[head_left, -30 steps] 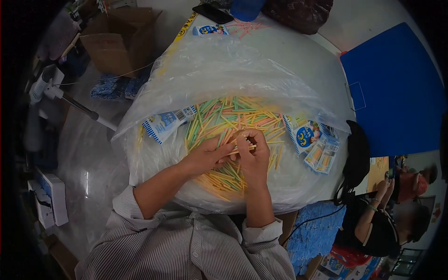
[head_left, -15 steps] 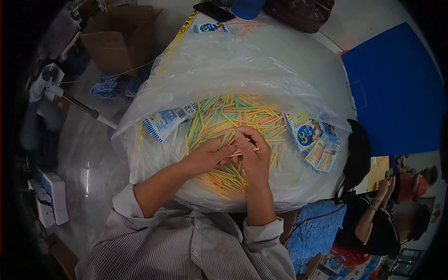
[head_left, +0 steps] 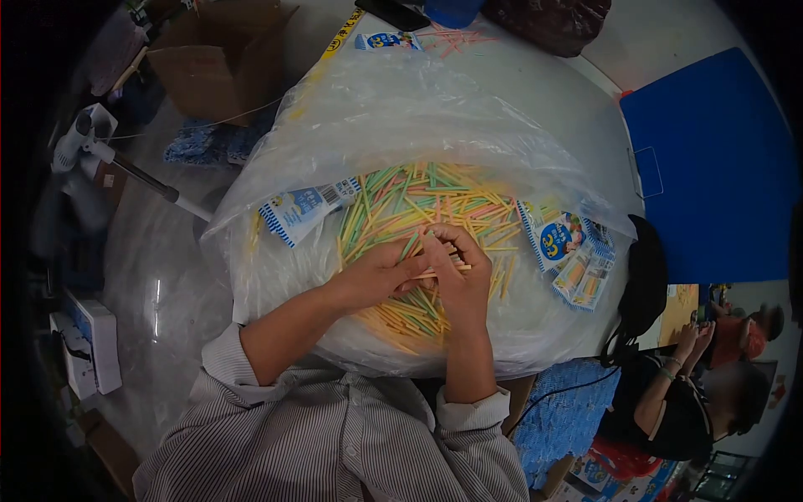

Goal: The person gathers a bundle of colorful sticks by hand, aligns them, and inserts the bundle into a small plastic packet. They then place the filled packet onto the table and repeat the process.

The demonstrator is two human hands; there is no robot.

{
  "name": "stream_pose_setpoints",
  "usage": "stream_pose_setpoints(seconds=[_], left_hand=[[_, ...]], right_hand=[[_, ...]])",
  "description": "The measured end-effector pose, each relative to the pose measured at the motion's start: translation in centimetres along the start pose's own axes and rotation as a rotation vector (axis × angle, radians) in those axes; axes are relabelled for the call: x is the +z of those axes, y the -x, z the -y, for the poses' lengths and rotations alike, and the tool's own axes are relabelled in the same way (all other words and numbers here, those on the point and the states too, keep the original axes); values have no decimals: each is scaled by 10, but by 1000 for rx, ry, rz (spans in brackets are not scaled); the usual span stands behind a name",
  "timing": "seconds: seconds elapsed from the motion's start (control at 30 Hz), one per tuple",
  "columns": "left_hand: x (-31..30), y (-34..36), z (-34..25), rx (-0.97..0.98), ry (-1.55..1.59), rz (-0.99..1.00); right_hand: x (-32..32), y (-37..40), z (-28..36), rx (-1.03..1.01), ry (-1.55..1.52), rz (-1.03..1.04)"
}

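Two hands meet over a big pile of thin coloured sticks (head_left: pixel 418 201) that lies on a clear plastic bag (head_left: pixel 401 109). The right hand (head_left: pixel 462 284) is curled shut around a little bunch of sticks (head_left: pixel 452 268). The bunch lies sideways, and its ends poke out at the left and right of the fingers. The left hand (head_left: pixel 376 276) comes in from the left with its fingers stretched out to the near end of the bunch. I cannot tell if it pinches a stick or only touches it. Most of the pile lies just past both hands, away from the body. Some blue packets (head_left: pixel 305 209) rest beside the pile.
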State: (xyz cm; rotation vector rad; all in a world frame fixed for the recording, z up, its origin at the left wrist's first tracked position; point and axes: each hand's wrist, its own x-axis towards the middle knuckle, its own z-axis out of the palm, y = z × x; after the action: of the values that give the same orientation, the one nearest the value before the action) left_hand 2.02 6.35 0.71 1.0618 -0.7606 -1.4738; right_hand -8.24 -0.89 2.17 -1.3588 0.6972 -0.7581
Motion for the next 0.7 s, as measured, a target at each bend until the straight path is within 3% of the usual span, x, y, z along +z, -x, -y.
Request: stream_pose_setpoints(seconds=[0.23,0.43,0.53,0.63,0.7], left_hand=[[3,1,-4,-26,59,-27],[-1,1,-5,-56,-89,19],[1,1,-5,-75,-88,25],[1,1,-1,-51,-74,-15],[-2,0,0,-83,-93,22]], right_hand=[[2,2,4,-24,-17,-6],[0,1,4,-79,26,-8],[0,1,8,33,-45,10],[-2,0,4,-84,148,70],[2,2,9,20,-76,46]])
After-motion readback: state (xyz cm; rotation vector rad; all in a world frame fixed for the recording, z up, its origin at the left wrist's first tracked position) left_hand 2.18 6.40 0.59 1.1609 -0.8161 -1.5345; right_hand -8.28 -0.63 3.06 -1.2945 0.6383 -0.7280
